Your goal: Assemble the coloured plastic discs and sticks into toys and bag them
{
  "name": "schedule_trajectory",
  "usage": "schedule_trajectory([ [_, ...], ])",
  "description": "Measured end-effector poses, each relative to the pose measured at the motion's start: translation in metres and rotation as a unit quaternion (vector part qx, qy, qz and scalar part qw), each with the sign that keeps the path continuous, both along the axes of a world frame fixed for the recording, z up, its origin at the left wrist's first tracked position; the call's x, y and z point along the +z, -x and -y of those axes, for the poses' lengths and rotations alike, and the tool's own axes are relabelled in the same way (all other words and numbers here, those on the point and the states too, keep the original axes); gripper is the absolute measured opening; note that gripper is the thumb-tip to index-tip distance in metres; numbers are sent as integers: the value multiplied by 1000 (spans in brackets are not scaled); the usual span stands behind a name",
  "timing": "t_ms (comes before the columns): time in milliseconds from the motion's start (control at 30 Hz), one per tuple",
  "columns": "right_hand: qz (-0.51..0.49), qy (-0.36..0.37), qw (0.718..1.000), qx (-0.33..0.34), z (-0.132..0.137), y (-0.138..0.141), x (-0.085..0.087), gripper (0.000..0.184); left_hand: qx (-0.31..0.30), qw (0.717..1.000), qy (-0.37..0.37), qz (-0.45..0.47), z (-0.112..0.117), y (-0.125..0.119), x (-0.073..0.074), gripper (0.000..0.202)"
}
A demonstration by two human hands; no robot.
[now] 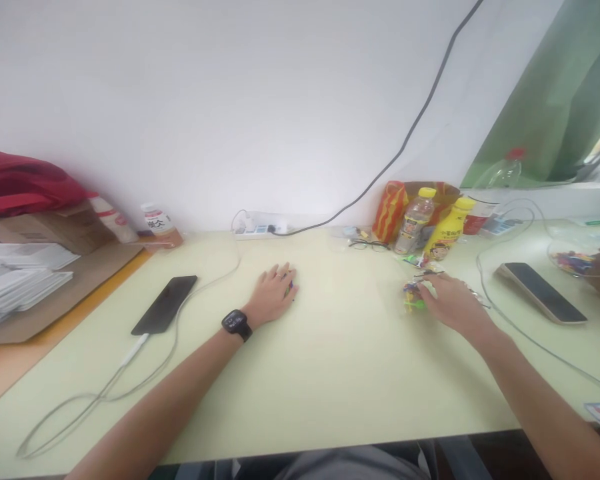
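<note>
While the left hand lies flat over a half-hidden piece, the right hand touches colourful bits, grip unclear.

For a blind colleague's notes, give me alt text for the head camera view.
Two bare hands rest on a pale desk: the left hand, wearing a black watch, covers a small coloured piece, and the right hand touches a clear bag of coloured pieces. Bottles stand behind.

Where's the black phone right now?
Head view: the black phone lies on the desk's left side, left of the left hand, with a white cable at its near end.
</note>
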State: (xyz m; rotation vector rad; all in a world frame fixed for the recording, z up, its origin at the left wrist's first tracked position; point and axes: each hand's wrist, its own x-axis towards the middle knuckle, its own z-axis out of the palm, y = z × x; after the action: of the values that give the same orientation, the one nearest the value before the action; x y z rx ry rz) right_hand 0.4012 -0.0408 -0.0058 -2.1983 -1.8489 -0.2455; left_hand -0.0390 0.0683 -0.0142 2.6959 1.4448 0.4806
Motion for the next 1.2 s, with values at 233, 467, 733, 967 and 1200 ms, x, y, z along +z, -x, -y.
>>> schedule_trajectory([
  [233,3,21,1000,-3,13,25,-9,33,-14,1000,-15,-14,-6,15,7,55],
  [467,-69,23,997,9,11,49,-14,38,-22,996,-66,47,27,-7,29,58],
  [733,-127,24,990,56,-11,74,-2,43,-103,969,118,192,67,-67,20,59],
  [967,-181,76,975,103,-18,94,-12,19,-149,903,228,331,55,-101,-1,59],
  [1200,-233,7,966,111,-31,106,-7,34,-114,790,309,517,49,-102,0,45],
])
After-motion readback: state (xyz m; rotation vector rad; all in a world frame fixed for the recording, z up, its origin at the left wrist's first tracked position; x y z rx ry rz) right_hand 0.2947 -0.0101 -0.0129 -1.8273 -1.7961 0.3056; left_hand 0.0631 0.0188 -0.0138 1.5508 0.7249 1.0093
